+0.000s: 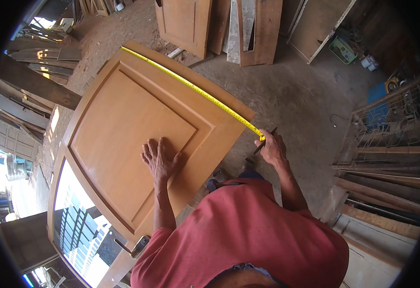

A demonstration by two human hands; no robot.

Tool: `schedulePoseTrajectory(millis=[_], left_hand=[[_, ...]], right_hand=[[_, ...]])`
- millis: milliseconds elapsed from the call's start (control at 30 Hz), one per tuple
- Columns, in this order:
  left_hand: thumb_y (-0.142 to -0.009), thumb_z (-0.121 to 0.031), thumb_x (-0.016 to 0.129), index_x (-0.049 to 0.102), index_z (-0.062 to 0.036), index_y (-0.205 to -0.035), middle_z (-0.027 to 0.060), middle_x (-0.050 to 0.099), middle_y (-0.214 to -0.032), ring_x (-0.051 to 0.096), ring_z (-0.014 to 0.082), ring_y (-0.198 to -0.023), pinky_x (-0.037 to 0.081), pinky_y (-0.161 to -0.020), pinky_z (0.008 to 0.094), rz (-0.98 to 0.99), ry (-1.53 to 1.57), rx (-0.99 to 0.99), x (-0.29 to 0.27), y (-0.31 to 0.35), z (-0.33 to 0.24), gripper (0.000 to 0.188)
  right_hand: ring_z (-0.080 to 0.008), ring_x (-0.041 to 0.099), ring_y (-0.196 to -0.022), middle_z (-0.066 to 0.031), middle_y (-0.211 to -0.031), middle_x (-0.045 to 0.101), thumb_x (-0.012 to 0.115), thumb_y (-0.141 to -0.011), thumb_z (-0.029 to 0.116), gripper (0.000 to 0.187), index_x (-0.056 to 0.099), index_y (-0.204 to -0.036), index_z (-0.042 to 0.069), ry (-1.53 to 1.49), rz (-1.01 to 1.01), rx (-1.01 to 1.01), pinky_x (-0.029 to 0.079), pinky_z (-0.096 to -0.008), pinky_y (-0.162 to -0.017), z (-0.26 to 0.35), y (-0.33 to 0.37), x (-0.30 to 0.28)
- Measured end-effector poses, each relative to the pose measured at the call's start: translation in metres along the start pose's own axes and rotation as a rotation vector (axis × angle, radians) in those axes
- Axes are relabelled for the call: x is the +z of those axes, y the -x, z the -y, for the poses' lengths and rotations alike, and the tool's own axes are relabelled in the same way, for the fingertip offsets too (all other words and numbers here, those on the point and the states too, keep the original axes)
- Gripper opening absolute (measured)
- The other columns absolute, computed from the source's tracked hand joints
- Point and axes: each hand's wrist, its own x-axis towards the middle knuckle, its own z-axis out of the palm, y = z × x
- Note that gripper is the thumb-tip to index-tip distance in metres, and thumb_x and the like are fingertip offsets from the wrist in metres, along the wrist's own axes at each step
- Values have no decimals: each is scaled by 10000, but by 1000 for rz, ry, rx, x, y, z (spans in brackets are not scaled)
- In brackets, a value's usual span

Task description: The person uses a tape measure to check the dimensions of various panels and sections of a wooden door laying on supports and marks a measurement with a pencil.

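Observation:
A light brown wooden door (133, 129) lies in front of me, with a raised panel, a glass pane (82, 225) at its left end and a metal lever handle (135, 247). My left hand (159, 161) rests flat on the panel, fingers spread. Along the door's right end stretches a yellow measuring tape (190, 85), from the far corner to just past the near one. There my right hand (273, 148) grips the tape measure; its case is mostly hidden by the fingers. A thin dark stick, perhaps a pencil (259, 147), also pokes out of that hand.
Another wooden door (183, 24) and several boards (260, 33) lean upright beyond the far edge. Stacked timber (387, 192) and a wire rack (387, 115) line the right side. A green crate (343, 50) sits at the far right. Planks (42, 62) are piled at the left.

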Motion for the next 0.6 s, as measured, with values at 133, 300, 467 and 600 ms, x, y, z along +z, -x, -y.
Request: schedulePoseTrajectory(millis=[133,300,467,600], left_hand=[[-766,-711,734,407,-230,-1580,222,229,-1681,122,464,-1561,71,-1241,638,-2,7,3,2,-1,1,1000],[-761,-704,741,408,-234,-1579,219,232,-1681,125,464,-1560,72,-1243,635,-7,7,1,3,-1,2,1000],[-764,-696,746,413,-238,-1575,218,236,-1679,130,464,-1558,74,-1244,633,-2,6,0,0,-1,0,989],[-777,-651,748,429,-211,-1566,204,257,-1672,166,440,-1553,107,-1243,612,-18,-24,-1,-2,0,-3,958]], right_hand=[[-408,595,-1187,-192,-1257,647,717,-940,372,522,591,-1407,176,-10,6,18,509,-524,-968,1,0,-1],[-412,592,-1194,-197,-1262,644,714,-943,370,521,593,-1408,171,-33,3,13,505,-524,-975,0,-1,1],[-414,589,-1205,-198,-1264,643,714,-946,369,516,596,-1407,169,-42,37,27,504,-521,-984,-1,-4,0],[-414,593,-1201,-200,-1253,650,715,-946,364,508,600,-1401,168,-34,19,28,503,-522,-989,1,-3,0]])
